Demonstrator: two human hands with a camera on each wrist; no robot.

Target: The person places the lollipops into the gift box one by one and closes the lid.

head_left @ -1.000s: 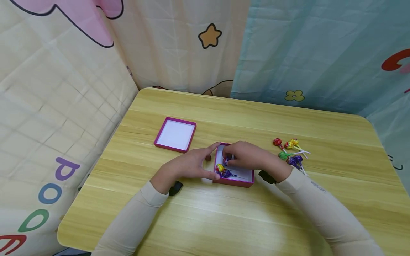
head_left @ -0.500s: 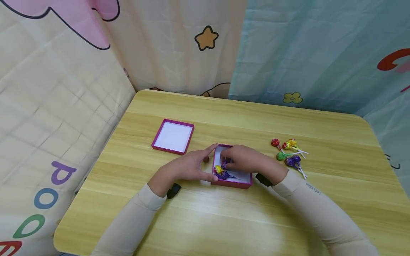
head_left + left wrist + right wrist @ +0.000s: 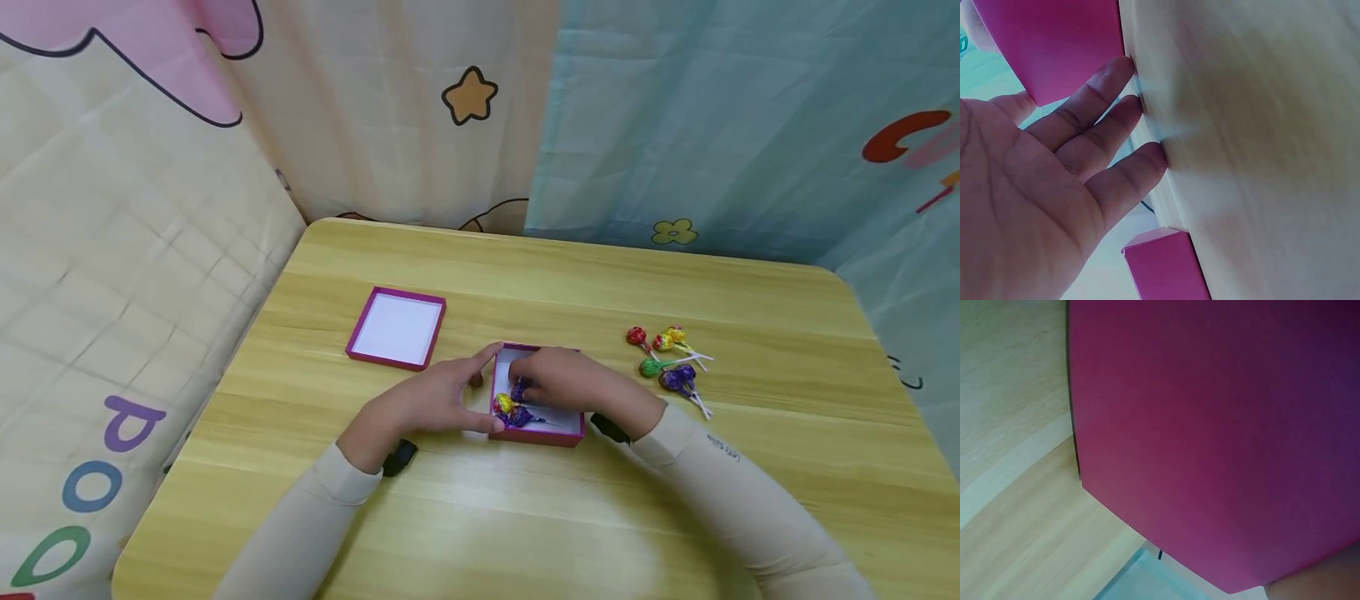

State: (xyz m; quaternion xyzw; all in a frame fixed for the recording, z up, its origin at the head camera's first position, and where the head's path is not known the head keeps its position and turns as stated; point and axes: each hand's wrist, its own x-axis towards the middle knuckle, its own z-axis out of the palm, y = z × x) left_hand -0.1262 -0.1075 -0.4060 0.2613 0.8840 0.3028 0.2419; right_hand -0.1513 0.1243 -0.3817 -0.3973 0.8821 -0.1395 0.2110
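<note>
My left hand [image 3: 427, 398] lies at the left side of an open magenta box [image 3: 542, 437]. Its straight thumb and index finger touch the near and far left corners. In the left wrist view, three other fingertips of the left hand [image 3: 1066, 175] rest on the table. Inside the box, curled fingers of my right hand [image 3: 573, 382] pinch a purple-wrapped lollipop [image 3: 519, 390], its stick hidden. A yellow lollipop [image 3: 503, 404] and another purple lollipop [image 3: 521, 417] lie in the near left corner. The box wall [image 3: 1210, 437] fills most of the right wrist view.
The magenta box lid [image 3: 397, 328], white inside, lies upturned at the back left. To the right is a loose group with a red lollipop [image 3: 637, 335], a green lollipop [image 3: 649, 367], yellow lollipops [image 3: 672, 337] and purple lollipops [image 3: 678, 378]. Printed curtains [image 3: 375, 108] stand behind the table.
The right hand and its lollipop have shifted slightly inside the box. The left hand stays at the box corners. The whole head view has drifted a little.
</note>
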